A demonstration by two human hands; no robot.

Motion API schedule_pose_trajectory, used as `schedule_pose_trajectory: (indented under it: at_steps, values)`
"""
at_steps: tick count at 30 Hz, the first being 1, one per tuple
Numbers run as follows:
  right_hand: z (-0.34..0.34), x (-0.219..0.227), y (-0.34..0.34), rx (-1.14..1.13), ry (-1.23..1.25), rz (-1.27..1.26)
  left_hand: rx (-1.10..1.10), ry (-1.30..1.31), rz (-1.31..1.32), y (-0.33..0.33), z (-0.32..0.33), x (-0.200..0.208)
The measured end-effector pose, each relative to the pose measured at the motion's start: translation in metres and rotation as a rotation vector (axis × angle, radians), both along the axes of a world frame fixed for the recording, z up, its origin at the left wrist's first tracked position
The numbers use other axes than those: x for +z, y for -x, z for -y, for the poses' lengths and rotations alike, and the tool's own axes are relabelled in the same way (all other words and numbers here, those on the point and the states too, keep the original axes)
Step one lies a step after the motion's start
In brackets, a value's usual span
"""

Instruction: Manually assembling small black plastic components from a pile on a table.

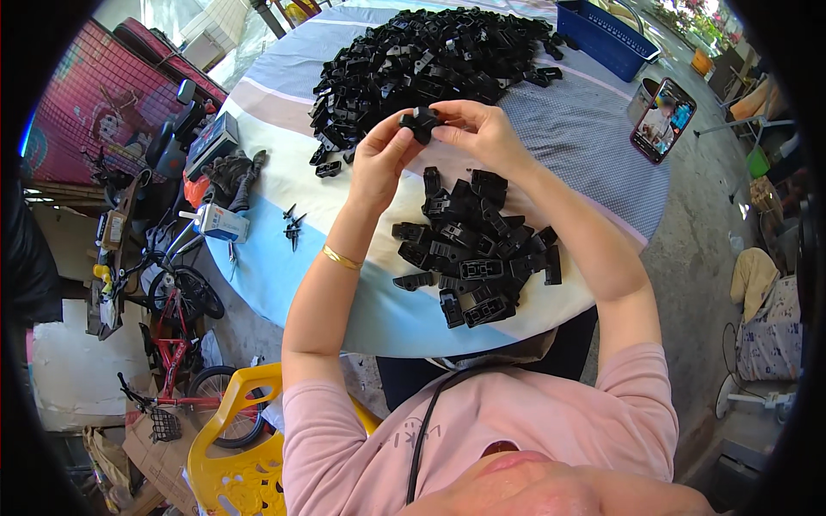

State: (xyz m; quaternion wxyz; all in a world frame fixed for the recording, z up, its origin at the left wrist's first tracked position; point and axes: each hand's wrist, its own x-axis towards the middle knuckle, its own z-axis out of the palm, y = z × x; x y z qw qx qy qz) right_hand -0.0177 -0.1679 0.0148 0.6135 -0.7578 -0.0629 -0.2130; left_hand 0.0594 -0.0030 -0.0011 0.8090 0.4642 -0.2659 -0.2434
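Between my two hands, above the middle of the table, is a small black plastic connector housing [420,123]. My left hand [385,155] pinches it from the left with thumb and fingers, and a gold bracelet circles that wrist. From the right, my right hand [483,133] grips the same piece, its thumb and fingertips closed on it. Just beyond my hands rises a large heap of similar black pieces [422,64]. A smaller pile of black housings [473,245] lies nearer to me, between my forearms.
A patterned cloth covers the round table [594,163]. At its left lie small dark pins [293,228], a white-and-blue box [224,223] and dark gloves [234,179]. A phone [663,120] leans on a cup at the right, near a blue basket [607,39]. A yellow chair [232,447] stands lower left.
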Motion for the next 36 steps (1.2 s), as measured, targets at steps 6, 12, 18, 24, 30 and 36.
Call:
schedule_pose_trajectory:
  at_steps: [6, 12, 18, 24, 30, 36]
  values:
    - [-0.013, 0.004, 0.008, -0.152, 0.242, 0.147, 0.119, -0.094, 0.09, 0.009, 0.0, 0.001]
    - [-0.022, 0.008, 0.007, -0.321, 0.618, 0.418, 0.222, -0.03, -0.04, 0.034, 0.008, 0.014]
    - [0.011, 0.002, -0.011, -0.021, 0.395, 0.449, 0.058, -0.167, 0.105, 0.028, -0.012, 0.03]
    - [0.084, -0.031, -0.026, -0.384, 0.307, -0.064, -0.065, -0.517, 0.978, 0.067, -0.018, 0.062]
    - [0.069, -0.042, -0.031, -0.459, 1.005, 0.01, -0.117, -0.321, 1.347, 0.069, -0.01, 0.056]
    - [0.07, -0.044, -0.031, -0.514, 0.82, -0.204, 0.477, -0.819, 1.167, -0.004, -0.013, -0.002]
